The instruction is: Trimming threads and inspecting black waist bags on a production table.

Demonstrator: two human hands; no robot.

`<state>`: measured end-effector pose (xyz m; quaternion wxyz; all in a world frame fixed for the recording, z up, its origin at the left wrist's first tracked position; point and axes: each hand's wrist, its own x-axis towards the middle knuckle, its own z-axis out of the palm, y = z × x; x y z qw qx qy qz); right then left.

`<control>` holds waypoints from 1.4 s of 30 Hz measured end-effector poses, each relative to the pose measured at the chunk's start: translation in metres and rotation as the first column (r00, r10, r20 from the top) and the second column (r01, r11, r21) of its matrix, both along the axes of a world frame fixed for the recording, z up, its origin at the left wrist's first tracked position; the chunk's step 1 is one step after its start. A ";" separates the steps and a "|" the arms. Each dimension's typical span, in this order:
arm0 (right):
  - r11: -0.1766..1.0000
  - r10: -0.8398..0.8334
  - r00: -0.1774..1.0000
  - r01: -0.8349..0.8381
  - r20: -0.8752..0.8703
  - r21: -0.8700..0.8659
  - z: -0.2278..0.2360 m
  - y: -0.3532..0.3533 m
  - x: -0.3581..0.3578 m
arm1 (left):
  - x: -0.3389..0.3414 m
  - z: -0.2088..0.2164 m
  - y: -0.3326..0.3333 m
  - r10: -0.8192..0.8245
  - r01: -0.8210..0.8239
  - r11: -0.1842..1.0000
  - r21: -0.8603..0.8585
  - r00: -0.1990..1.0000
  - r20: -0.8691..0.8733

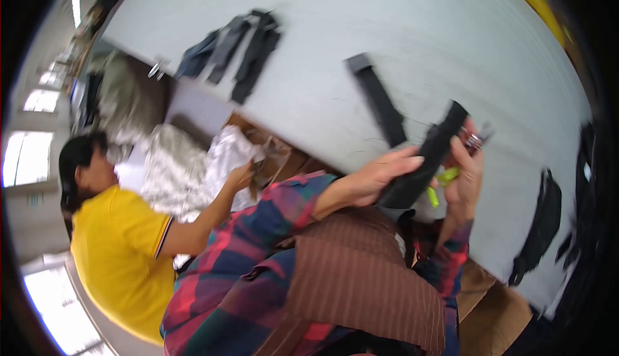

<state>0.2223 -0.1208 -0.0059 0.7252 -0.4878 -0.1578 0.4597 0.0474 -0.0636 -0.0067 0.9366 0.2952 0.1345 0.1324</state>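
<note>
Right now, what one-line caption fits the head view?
Both hands, left hand and right hand, hold a long black fabric strip over a pale grey worktable.

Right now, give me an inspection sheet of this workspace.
Surface: pale grey table, tilted in the view.
Job's things: black fabric strap piece held between both hands; small yellow-green tool and a metal bit by the right hand.
Clutter: loose black strap on the table; pile of dark fabric strips farther off; more black pieces at the right edge.
Hands: left hand grips the strap piece; right hand holds its other side.
Cables: nothing seen.
Surroundings: co-worker in a yellow shirt reaching into silvery bags; bright windows at left.
</note>
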 end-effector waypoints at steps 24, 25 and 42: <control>0.967 0.241 0.961 -0.250 0.137 0.052 0.002 0.012 -0.001 | -0.047 0.009 0.011 0.212 -0.087 0.802 0.591 0.966 -0.145; 0.987 0.162 0.982 -0.163 0.095 0.002 0.002 0.014 0.003 | -0.061 0.019 0.023 0.250 -0.068 0.738 0.671 0.952 -0.178; 0.984 0.181 0.983 -0.180 0.014 -0.013 0.007 0.028 0.009 | -0.063 0.018 0.029 0.325 -0.164 0.704 0.691 0.940 -0.108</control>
